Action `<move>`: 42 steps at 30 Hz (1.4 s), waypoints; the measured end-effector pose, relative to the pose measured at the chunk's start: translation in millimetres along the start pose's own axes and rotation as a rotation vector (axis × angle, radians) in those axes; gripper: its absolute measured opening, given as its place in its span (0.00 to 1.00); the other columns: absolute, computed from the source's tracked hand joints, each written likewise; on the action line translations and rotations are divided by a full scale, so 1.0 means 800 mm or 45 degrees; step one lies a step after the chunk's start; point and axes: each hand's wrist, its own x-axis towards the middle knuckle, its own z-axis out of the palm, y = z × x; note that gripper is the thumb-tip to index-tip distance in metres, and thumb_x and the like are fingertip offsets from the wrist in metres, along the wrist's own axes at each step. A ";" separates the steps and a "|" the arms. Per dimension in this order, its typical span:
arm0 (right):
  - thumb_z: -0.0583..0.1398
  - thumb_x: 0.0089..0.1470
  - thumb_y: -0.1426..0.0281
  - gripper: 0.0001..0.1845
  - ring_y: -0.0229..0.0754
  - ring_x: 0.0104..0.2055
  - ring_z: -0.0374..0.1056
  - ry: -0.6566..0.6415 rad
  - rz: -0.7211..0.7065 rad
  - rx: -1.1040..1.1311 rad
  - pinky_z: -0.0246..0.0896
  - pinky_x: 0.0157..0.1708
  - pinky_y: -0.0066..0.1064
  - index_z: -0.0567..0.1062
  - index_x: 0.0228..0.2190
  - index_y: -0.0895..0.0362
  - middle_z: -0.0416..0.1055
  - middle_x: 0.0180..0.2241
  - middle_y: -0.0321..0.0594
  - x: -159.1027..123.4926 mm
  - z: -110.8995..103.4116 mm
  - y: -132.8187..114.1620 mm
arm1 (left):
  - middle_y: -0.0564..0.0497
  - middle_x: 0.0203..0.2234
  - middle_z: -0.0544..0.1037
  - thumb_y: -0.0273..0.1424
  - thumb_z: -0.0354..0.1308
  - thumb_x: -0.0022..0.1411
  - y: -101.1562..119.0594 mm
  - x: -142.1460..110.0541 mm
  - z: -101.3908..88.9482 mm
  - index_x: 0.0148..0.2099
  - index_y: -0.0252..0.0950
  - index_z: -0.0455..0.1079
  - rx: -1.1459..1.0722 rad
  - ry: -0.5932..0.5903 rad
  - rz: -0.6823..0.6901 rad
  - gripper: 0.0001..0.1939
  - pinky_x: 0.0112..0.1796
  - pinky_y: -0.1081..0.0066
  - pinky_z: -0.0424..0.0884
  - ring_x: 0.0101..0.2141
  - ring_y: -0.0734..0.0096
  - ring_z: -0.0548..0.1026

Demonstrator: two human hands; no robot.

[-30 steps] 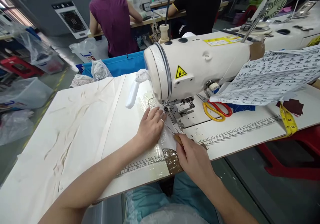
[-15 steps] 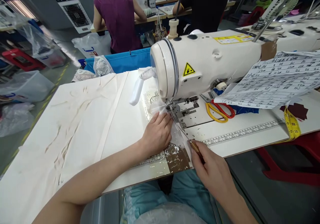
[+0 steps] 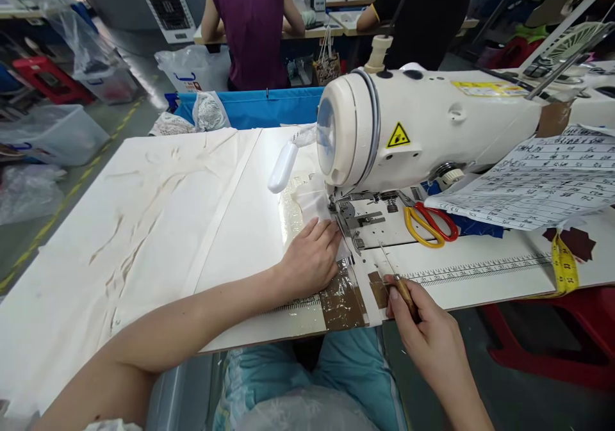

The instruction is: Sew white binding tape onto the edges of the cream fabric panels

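My left hand (image 3: pixel 311 257) lies with its fingers flat on a thin white piece of fabric (image 3: pixel 313 199), just in front of the needle area of the white sewing machine (image 3: pixel 418 123). My right hand (image 3: pixel 425 322) is closed round the wooden handle of an awl (image 3: pixel 402 290). The awl's thin metal point reaches up and left over the tabletop, to the right of a white strip (image 3: pixel 369 300) that runs down to the table edge. What lies under my left palm is hidden.
Red and yellow scissors (image 3: pixel 430 225) rest beside the machine bed, near handwritten paper sheets (image 3: pixel 538 178). A yellow tape measure (image 3: pixel 563 268) hangs over the front edge. Cream fabric (image 3: pixel 158 219) covers the table's left side. Two people sit at machines beyond.
My right hand has moved right and slightly down with the awl, its point now away from the presser foot. My left hand stays on the fabric. The camera view has shifted.
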 end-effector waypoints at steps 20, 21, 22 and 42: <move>0.56 0.62 0.60 0.23 0.44 0.47 0.76 0.109 0.009 0.102 0.73 0.38 0.28 0.71 0.55 0.56 0.76 0.51 0.48 -0.013 0.008 0.008 | 0.33 0.58 0.69 0.35 0.47 0.68 0.000 0.000 0.005 0.60 0.22 0.65 0.009 0.052 0.016 0.26 0.61 0.56 0.57 0.58 0.50 0.67; 0.56 0.63 0.60 0.21 0.45 0.48 0.75 0.126 -0.019 0.102 0.73 0.41 0.29 0.72 0.54 0.55 0.76 0.51 0.47 -0.015 0.009 0.009 | 0.33 0.58 0.69 0.36 0.47 0.69 -0.002 0.001 0.005 0.60 0.21 0.65 0.017 0.055 0.018 0.26 0.61 0.55 0.57 0.58 0.50 0.67; 0.56 0.63 0.61 0.20 0.45 0.49 0.75 0.136 -0.045 0.106 0.73 0.42 0.30 0.73 0.53 0.54 0.76 0.51 0.47 -0.015 0.011 0.010 | 0.34 0.58 0.69 0.36 0.47 0.69 -0.003 0.002 0.006 0.60 0.21 0.65 0.027 0.056 0.018 0.26 0.61 0.55 0.57 0.58 0.50 0.67; 0.49 0.67 0.71 0.16 0.37 0.26 0.71 0.196 -0.774 -0.548 0.59 0.21 0.26 0.73 0.48 0.61 0.76 0.35 0.42 0.047 0.068 -0.033 | 0.34 0.52 0.73 0.28 0.48 0.67 -0.019 0.014 0.009 0.51 0.22 0.71 -0.037 0.055 -0.012 0.18 0.48 0.59 0.68 0.50 0.53 0.70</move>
